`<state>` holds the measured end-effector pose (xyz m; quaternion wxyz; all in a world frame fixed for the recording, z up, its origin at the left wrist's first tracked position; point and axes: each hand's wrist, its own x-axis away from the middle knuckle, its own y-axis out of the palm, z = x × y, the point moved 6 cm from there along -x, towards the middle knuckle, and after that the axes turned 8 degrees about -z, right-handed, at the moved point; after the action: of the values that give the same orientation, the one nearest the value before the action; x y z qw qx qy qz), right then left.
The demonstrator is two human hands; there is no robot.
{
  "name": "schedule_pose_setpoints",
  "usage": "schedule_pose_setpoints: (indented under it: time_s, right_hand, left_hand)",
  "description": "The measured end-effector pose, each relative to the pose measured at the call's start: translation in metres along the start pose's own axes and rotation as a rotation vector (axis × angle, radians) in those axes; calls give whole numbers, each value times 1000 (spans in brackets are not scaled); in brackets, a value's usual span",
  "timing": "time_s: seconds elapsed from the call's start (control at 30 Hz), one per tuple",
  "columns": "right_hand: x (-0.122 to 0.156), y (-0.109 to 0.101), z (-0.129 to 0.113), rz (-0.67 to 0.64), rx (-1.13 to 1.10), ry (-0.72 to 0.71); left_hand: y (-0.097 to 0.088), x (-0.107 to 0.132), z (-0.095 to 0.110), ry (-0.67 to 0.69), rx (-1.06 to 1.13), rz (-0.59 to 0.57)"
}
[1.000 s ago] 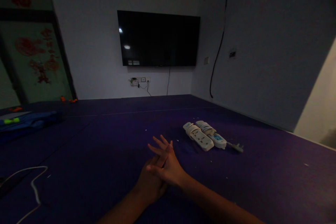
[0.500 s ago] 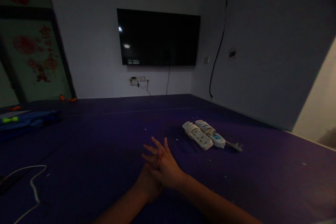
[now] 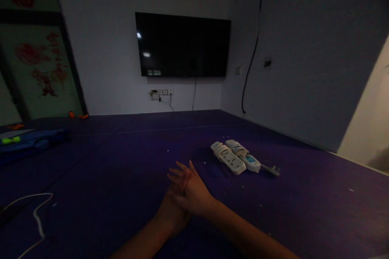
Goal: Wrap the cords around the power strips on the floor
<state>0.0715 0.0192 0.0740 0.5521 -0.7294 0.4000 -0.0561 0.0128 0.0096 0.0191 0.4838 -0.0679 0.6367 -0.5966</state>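
Observation:
My right hand lies across my left hand, and the two touch, crossed at the palms. The right hand's fingers are stretched out and spread, with nothing visible in them. Most of the left hand's fingers are hidden beneath or behind the right. Beyond the hands, to the right, a white power strip rests on the purple surface with its cord wound round one end. Close beside it lies a second white power strip with a blue label, also wrapped in its cord, its plug pointing right.
A white cable curves along the surface at the lower left. Farther back on the left are blue cloth and a yellow-green item. A television hangs on the far wall, and a black cable dangles by the right wall.
The spread fingers of my right hand have drawn slightly closer together and shifted a little right. The view has tilted very slightly. The power strips lie where they were.

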Motion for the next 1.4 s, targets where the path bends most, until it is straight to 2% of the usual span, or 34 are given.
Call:
schedule_pose_setpoints:
  time_s: [0.1,0.2,0.3,0.37,0.47,0.53,0.63,0.8,0.93,1.07,1.27,1.4]
  right_hand:
    - [0,-4,16,113,-154,104]
    - [1,-12,32,307,-339,143]
    - [3,-22,40,423,-367,151]
    - [3,-24,36,366,-276,167]
    - [3,-19,21,146,-156,166]
    - [4,-14,10,23,-114,171]
    - [5,-9,2,-67,-100,198]
    - [3,-1,1,-106,-159,173]
    - [3,1,-3,-119,-102,88]
    - [3,2,-6,-200,17,61]
    - [2,4,-6,-225,71,17]
    - [4,5,-6,-203,36,16]
  left_hand:
    - [-13,-5,8,7,-46,-1]
    - [-30,-7,17,70,-159,57]
    - [-41,-5,28,160,-259,105]
    - [-41,-3,33,199,-279,105]
    - [-37,-3,38,243,-280,82]
    - [-30,-4,42,312,-280,3]
    - [-23,-6,43,343,-303,-120]
    - [-21,-6,36,227,-302,-95]
    - [-9,-1,33,283,-373,-148]
    - [3,2,25,259,-442,-258]
    - [2,4,23,241,-446,-339]
    - [2,4,24,264,-431,-321]
